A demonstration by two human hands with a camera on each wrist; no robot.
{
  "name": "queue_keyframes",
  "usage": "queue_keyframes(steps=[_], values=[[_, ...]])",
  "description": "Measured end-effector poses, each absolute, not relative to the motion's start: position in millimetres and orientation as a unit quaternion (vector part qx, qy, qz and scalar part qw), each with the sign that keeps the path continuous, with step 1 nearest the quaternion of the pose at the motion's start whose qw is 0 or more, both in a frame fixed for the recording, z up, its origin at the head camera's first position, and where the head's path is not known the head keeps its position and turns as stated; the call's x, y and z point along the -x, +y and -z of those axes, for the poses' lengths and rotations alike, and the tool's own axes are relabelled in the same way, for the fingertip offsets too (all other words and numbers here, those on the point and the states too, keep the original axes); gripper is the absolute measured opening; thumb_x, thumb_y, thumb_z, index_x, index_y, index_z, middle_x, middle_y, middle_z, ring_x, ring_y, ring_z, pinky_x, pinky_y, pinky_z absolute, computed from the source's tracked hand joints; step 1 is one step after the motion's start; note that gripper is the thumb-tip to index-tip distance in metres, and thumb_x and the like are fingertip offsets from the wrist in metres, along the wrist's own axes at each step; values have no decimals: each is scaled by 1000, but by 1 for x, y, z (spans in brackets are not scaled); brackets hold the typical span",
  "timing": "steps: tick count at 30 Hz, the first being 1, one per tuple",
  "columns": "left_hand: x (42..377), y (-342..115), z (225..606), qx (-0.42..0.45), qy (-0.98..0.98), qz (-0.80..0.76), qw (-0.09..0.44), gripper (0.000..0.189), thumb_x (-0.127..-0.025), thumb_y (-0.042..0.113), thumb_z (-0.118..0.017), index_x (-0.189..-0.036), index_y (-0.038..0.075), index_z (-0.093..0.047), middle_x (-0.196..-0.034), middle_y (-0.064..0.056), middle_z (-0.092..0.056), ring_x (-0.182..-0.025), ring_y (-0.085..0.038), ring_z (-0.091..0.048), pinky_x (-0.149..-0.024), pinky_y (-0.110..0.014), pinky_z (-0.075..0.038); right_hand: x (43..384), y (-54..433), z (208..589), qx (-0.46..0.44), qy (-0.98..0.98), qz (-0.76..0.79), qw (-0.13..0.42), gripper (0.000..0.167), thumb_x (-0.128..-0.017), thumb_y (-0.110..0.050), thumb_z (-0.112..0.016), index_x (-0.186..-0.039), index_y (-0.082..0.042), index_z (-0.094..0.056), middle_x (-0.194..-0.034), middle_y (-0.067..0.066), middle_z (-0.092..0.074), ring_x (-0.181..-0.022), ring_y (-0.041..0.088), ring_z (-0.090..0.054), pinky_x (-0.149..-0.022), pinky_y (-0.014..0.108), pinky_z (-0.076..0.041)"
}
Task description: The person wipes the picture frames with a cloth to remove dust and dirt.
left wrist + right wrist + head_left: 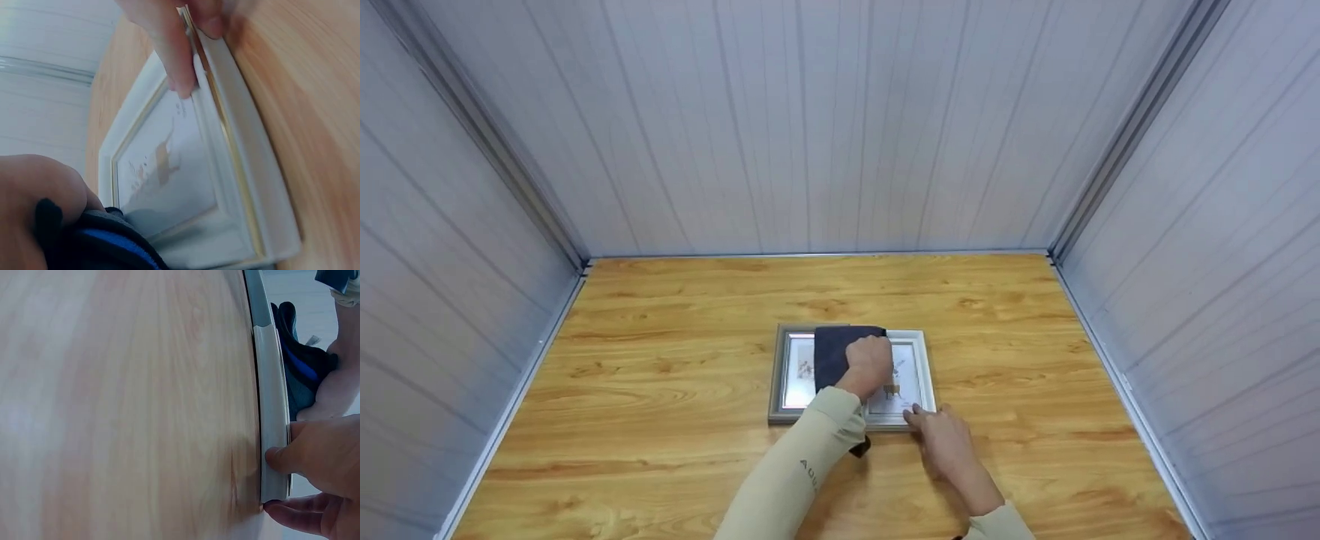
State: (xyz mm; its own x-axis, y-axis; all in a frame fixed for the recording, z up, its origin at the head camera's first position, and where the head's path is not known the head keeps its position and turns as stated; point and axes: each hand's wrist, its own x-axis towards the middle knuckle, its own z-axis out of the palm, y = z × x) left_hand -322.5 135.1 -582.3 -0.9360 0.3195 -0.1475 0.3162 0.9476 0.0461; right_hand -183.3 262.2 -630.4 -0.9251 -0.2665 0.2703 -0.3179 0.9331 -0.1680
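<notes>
Two picture frames lie side by side on the wooden table: a grey-brown picture frame [773, 382] at left and a white picture frame [928, 379] at right. My left hand [871, 361] grips a folded dark blue cloth [831, 352], which covers the inner edges of both. The left wrist view shows the cloth [118, 247] bunched under that hand, against the white frame's glass. At the white frame's near right corner, my right hand [946, 442] pinches the border. In the right wrist view its thumb [281, 459] presses the frame's side wall [274, 410].
The wooden tabletop [660, 360] runs around the frames. Pale panelled walls stand at the back [832, 127], left [450, 285] and right [1207, 285], joined by metal corner strips. A small black item [860, 448] shows below the left sleeve.
</notes>
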Motion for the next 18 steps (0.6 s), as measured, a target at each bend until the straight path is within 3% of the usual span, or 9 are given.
queue_keyframes(steps=[5, 12, 18], values=[[323, 152, 583, -186, 979, -16, 79, 21, -97, 28, -58, -100, 12, -72, -85, -6, -68, -75, -20, -65, -62, -38, -54, 184, 260, 631, -153, -975, -87, 136, 30, -81, -1, -70, -102, -21, -77, -108, 2, -72, -62, 25, -49, -45, 40, -41], [322, 170, 589, -206, 976, 26, 68, 22, -98, 29, -57, -105, 14, -72, -91, -5, -69, -81, -21, -67, -61, -37, -53, 184, 257, 635, -161, -972, -62, 157, 20, -78, -7, -75, -91, -22, -75, -70, 6, -65, -58, 24, -48, -42, 40, -41], [321, 177, 587, -241, 968, 37, 66, 19, -98, 25, -57, -98, 13, -72, -87, -5, -69, -78, -20, -66, -58, -36, -52, 183, 262, 632, -143, -977, -51, 147, 16, -81, -9, -73, -92, -21, -73, -68, 8, -63, -60, 26, -49, -44, 42, -41]])
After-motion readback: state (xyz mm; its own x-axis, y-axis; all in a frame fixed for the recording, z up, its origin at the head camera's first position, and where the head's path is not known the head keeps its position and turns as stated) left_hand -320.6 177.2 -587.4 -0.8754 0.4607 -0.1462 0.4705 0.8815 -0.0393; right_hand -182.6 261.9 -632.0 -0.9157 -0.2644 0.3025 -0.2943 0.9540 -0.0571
